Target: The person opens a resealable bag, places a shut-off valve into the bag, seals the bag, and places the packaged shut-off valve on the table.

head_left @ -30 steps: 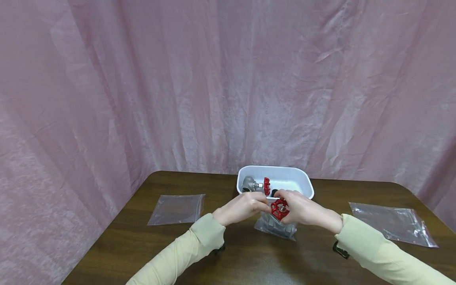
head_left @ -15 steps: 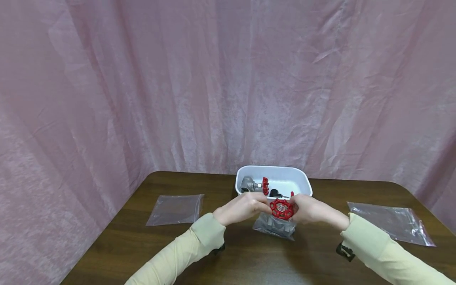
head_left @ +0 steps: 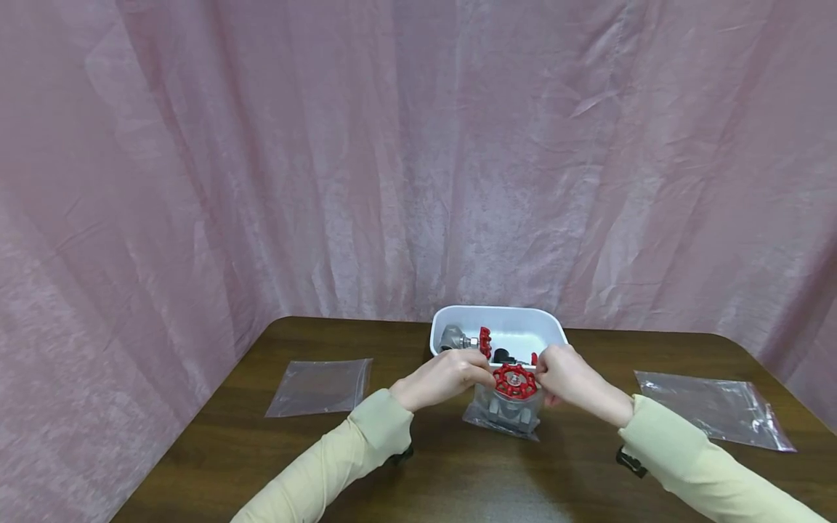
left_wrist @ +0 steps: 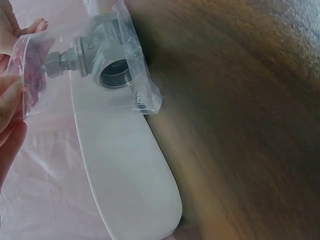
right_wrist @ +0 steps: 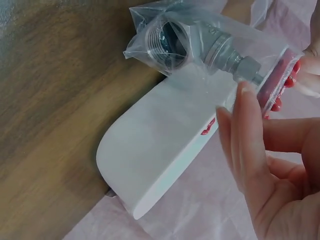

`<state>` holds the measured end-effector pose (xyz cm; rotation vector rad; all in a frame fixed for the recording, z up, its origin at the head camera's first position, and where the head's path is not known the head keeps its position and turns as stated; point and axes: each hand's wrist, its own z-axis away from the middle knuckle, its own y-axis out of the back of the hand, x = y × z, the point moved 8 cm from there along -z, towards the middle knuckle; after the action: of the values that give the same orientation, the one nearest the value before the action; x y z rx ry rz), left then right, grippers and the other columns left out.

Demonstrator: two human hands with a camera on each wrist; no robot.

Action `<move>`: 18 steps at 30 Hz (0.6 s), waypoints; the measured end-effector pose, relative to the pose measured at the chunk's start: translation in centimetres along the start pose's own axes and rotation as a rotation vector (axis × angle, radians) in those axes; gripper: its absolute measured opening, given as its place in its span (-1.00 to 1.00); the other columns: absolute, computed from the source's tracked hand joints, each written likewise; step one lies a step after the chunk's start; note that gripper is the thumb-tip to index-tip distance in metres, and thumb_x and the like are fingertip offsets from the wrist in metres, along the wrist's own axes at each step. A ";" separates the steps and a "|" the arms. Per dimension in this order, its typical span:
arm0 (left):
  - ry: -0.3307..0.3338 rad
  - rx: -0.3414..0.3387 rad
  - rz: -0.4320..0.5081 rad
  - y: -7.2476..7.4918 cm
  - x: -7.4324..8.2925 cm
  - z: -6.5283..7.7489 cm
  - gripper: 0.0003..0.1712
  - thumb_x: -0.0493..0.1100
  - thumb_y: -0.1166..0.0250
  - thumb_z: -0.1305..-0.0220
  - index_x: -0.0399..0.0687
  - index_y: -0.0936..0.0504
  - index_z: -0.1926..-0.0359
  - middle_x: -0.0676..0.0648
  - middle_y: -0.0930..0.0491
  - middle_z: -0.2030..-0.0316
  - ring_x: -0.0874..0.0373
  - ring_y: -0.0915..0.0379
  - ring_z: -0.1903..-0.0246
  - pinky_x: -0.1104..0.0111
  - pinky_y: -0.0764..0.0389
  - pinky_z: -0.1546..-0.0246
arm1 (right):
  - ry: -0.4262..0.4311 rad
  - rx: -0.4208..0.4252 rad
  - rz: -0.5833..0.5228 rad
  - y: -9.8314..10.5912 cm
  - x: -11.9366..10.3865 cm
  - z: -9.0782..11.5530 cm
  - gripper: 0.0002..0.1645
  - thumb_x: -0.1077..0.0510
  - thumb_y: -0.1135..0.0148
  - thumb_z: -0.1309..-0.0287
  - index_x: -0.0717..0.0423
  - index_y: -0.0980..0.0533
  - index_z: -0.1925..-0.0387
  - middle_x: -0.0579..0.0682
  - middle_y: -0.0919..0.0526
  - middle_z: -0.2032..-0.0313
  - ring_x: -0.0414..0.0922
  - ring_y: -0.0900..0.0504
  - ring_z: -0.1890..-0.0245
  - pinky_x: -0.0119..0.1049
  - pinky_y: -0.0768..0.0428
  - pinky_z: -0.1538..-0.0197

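Observation:
A metal valve (left_wrist: 107, 52) with a red handwheel (head_left: 514, 381) stands inside a clear plastic bag (head_left: 502, 420), its threaded port showing through the film in both wrist views. In the head view the wheel faces up at the bag's mouth. My left hand (head_left: 445, 379) pinches the bag's edge left of the wheel, thumb (left_wrist: 11, 95) against the film. On the other side my right hand (head_left: 575, 381) holds the bag's edge by the wheel. Its longer fingers (right_wrist: 245, 125) stretch along the film in the right wrist view.
Behind the hands stands a white tray (head_left: 549, 323) with another red-wheeled valve (head_left: 454, 338) and a small black item (head_left: 501, 356). A flat clear bag (head_left: 320, 386) lies on the table at left, a second flat bag (head_left: 716, 408) at right. A pink curtain (head_left: 418, 160) hangs behind the table.
My right hand let go of the handwheel and moved right to the bag's edge. The wheel turned from tilted to facing up. My left hand has barely moved.

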<state>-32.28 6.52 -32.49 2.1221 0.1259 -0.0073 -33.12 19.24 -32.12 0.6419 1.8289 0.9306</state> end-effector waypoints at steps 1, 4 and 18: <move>0.000 0.004 0.003 0.0 0.0 0.0 -0.63 -0.56 -0.18 -0.01 -0.02 -0.70 0.36 0.10 -0.51 0.38 0.35 -0.36 0.33 0.70 -0.29 0.26 | -0.011 0.015 0.016 0.1 0.0 0.0 -0.68 0.51 0.07 0.15 0.19 -0.39 0.82 -0.12 -0.41 0.88 -0.21 -0.46 0.88 -0.44 -0.41 0.79; -0.006 0.008 0.000 0.0 0.0 -0.1 -0.62 -0.56 -0.16 -0.02 -0.02 -0.69 0.36 0.10 -0.50 0.39 0.36 -0.35 0.34 0.70 -0.29 0.27 | -0.019 0.054 0.054 0.3 -0.2 -0.1 -0.68 0.52 0.06 0.15 0.16 -0.37 0.81 -0.11 -0.40 0.86 -0.21 -0.46 0.88 -0.44 -0.40 0.77; 0.030 -0.084 0.116 -0.5 -0.7 -0.5 -0.76 -0.45 -0.28 -0.04 0.00 -0.69 0.39 0.16 -0.54 0.41 0.46 -0.34 0.34 0.70 -0.31 0.28 | -0.027 -0.161 -0.059 -0.6 0.8 -0.6 -0.67 0.46 0.03 0.01 0.23 -0.44 0.78 -0.09 -0.41 0.89 -0.19 -0.45 0.89 -0.32 -0.46 0.77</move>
<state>-33.04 7.13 -32.67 2.0429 0.0199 0.0970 -34.03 19.31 -32.90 0.4957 1.7197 1.0134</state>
